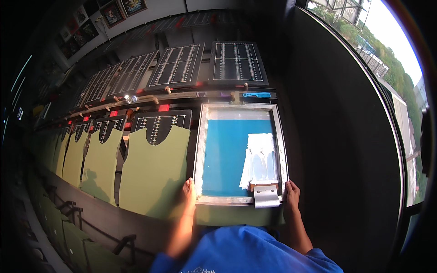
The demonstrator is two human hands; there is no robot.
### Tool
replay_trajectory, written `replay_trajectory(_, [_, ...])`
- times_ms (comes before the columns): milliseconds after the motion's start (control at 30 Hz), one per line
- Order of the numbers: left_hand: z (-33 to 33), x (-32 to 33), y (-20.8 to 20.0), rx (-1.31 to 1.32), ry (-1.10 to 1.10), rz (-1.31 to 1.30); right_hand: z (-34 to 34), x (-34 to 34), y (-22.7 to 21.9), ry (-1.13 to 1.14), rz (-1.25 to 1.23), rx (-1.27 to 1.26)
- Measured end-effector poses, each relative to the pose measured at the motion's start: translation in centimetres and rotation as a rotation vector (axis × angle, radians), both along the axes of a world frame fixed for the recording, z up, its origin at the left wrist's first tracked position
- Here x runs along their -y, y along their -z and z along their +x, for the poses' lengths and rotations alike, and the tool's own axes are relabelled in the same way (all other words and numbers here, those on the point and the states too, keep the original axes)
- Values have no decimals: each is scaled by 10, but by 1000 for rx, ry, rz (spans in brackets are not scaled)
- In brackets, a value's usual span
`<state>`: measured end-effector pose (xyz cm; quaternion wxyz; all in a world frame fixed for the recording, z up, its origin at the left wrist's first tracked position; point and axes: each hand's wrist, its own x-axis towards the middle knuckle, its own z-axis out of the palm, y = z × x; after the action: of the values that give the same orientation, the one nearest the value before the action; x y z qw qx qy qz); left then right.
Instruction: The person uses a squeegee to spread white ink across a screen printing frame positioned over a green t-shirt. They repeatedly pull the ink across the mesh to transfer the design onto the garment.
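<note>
A screen printing frame (199, 154) with metal rails and blue mesh lies in front of me. My left hand (188, 191) closes on its left rail near the lower corner, and my right hand (292, 193) grips the opposite rail at about the same height. White ink (261, 152) is spread thickly over the right part of the mesh. At the near right end of the frame a squeegee (266, 196) with a metal handle rests across the near rail, its blade end by the ink. Green fabric (232, 215) shows below the frame's near edge.
Left of the frame, several green shirts (152, 168) lie on black boards in a row. Beyond a long rail, black printing boards (239, 63) with white markings stand. A blue tool (257, 95) lies behind the frame. A dark wall (337, 127) and window run along the right.
</note>
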<state>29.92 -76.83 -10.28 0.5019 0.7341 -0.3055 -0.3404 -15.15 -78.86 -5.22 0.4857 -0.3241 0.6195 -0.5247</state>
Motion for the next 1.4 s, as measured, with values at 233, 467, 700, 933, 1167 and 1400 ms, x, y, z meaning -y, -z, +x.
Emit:
replay_trajectory(233, [-13, -2, -50, -111, 67, 175, -5, -3, 30, 45, -2, -140])
replay_trajectory(467, [-24, 2, -48, 48, 20, 124, -9, -4, 37, 20, 15, -84])
replay_trajectory(700, [-37, -10, -73, 677, 24, -166, -4, -1, 35, 32, 5, -130])
replay_trajectory(933, [-103, -38, -104, -165, 593, -3, 3, 1, 28, 67, -23, -83])
replay_trajectory(1167, [-178, -51, -107, -562, 916, 521, 26, -17, -71, -324, -273, -811])
replay_trajectory(1400, [-213, -59, -55, -1131, 556, 618, 38, -32, -63, -907, -410, -1340])
